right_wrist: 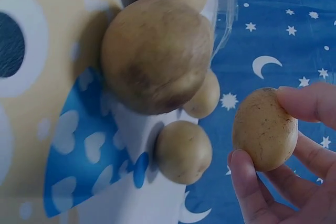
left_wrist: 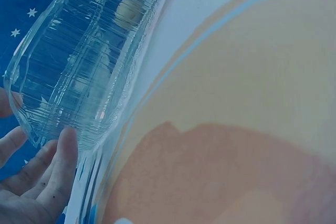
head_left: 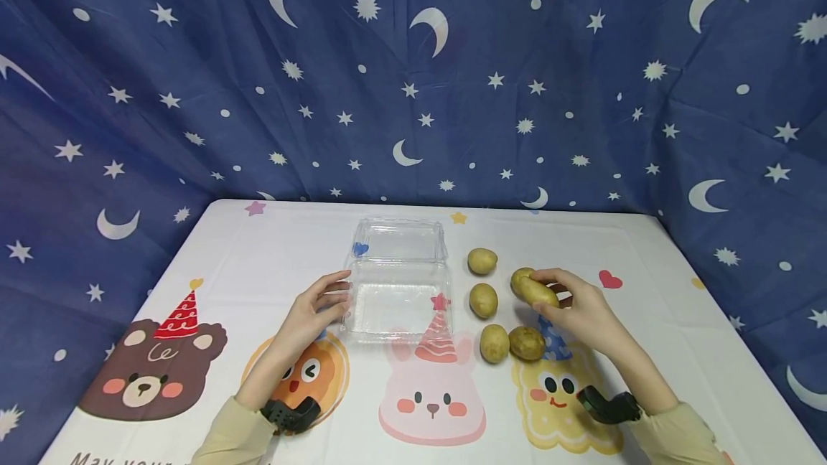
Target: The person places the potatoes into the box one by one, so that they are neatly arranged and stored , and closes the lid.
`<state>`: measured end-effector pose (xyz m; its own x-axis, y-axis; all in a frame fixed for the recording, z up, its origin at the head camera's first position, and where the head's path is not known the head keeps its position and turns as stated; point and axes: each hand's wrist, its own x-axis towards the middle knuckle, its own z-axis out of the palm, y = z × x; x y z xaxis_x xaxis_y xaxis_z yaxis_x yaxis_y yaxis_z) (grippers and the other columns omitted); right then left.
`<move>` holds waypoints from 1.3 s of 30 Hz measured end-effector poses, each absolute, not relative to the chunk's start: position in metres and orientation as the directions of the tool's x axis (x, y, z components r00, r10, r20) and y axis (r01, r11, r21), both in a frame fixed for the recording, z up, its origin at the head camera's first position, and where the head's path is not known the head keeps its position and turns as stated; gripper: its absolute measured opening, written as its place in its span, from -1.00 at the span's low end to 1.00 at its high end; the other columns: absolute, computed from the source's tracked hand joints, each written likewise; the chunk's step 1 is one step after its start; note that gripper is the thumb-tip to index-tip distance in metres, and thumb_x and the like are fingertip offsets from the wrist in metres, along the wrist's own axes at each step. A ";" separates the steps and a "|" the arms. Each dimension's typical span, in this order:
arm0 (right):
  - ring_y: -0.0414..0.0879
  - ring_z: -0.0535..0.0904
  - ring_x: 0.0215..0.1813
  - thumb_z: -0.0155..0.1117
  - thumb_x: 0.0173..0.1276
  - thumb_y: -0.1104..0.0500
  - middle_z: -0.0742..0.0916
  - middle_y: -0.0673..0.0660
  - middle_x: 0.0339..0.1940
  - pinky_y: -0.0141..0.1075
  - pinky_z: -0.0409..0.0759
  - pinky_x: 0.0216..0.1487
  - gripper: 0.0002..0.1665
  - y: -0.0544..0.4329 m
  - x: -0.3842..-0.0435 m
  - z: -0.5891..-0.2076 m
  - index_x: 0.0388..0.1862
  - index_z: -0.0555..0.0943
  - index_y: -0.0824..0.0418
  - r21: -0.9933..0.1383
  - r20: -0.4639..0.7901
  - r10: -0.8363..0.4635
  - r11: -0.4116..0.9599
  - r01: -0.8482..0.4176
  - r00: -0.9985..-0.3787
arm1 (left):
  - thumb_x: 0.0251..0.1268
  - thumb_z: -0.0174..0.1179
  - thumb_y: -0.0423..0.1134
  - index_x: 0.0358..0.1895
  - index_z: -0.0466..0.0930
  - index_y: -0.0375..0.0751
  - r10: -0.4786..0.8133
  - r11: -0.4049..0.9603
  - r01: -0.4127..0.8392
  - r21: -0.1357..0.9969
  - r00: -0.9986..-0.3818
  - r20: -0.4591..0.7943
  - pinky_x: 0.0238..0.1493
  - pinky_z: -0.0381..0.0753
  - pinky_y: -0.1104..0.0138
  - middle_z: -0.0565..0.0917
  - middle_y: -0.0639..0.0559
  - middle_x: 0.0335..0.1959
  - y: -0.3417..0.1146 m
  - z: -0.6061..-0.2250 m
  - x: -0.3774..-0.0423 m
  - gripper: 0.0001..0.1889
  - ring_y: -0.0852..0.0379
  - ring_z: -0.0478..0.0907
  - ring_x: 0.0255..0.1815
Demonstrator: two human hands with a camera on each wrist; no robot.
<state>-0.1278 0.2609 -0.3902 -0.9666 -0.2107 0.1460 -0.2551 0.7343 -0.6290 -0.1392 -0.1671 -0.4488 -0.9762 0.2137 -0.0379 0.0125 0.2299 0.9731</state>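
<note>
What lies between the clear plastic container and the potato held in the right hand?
In the head view, the middle potato of the three nearest the container, then another potato, partly hidden by the held potato.

The left wrist view's top edge crops the clear container (left_wrist: 79, 66), through which a probable potato (left_wrist: 127, 13) looks blurred.

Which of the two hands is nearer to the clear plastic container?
Left. The left hand is at the left edge of the clear plastic container; the right hand is farther off, to its right, holding a potato.
</note>
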 end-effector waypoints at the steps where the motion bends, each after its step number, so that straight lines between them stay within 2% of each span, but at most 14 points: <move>1: 0.00 0.58 -0.03 0.39 0.19 0.25 0.69 0.19 0.03 -0.37 0.62 -0.16 -0.50 0.259 -0.128 -0.389 0.14 0.56 0.21 -0.632 0.143 -0.213 0.732 -0.255 -0.967 | 0.33 0.16 -0.30 0.41 0.28 -0.12 0.214 0.229 0.013 0.973 -0.976 -0.038 -0.11 0.60 0.46 0.42 -0.29 0.29 -0.167 -0.449 -0.139 -0.42 -0.25 0.44 0.27; 7: 0.01 0.58 0.00 0.39 0.20 0.24 0.68 0.17 0.05 -0.38 0.60 -0.13 -0.50 0.251 -0.130 -0.384 0.15 0.55 0.18 -0.644 0.140 -0.230 0.718 -0.265 -0.963 | 0.33 0.16 -0.31 0.40 0.29 -0.08 0.216 0.224 0.017 0.974 -0.976 -0.032 -0.12 0.61 0.46 0.42 -0.30 0.29 -0.168 -0.449 -0.139 -0.43 -0.26 0.43 0.27; 18: -0.09 0.54 -0.11 0.40 0.20 0.21 0.70 0.08 0.01 -0.34 0.59 -0.13 -0.51 0.235 -0.137 -0.379 0.13 0.57 0.11 -0.675 0.161 -0.248 0.679 -0.290 -0.955 | 0.35 0.16 -0.28 0.40 0.29 -0.09 0.207 0.226 0.014 0.974 -0.978 -0.034 -0.08 0.57 0.51 0.43 -0.30 0.28 -0.167 -0.449 -0.139 -0.44 -0.24 0.45 0.26; 32: 0.01 0.60 -0.01 0.36 0.23 0.26 0.68 0.16 0.06 -0.30 0.61 -0.08 -0.52 0.211 -0.140 -0.369 0.16 0.55 0.15 -0.738 0.155 -0.275 0.606 -0.296 -0.949 | 0.36 0.16 -0.26 0.41 0.28 -0.08 0.215 0.224 0.016 0.974 -0.976 -0.034 -0.09 0.58 0.50 0.43 -0.27 0.29 -0.168 -0.450 -0.139 -0.44 -0.24 0.44 0.27; 39: -0.01 0.58 -0.05 0.38 0.20 0.25 0.68 0.15 0.09 -0.32 0.57 -0.10 -0.51 0.199 -0.144 -0.365 0.15 0.56 0.16 -0.736 0.172 -0.286 0.599 -0.316 -0.943 | 0.36 0.15 -0.29 0.41 0.28 -0.10 0.208 0.217 0.008 0.976 -0.977 -0.038 -0.08 0.58 0.51 0.43 -0.28 0.28 -0.167 -0.451 -0.139 -0.44 -0.24 0.45 0.26</move>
<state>-0.1436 0.1989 -0.3648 -0.9427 -0.2859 0.1722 -0.3161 0.5991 -0.7357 -0.1387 -0.1669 -0.4506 -0.9773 0.2082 -0.0379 0.0084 0.2172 0.9761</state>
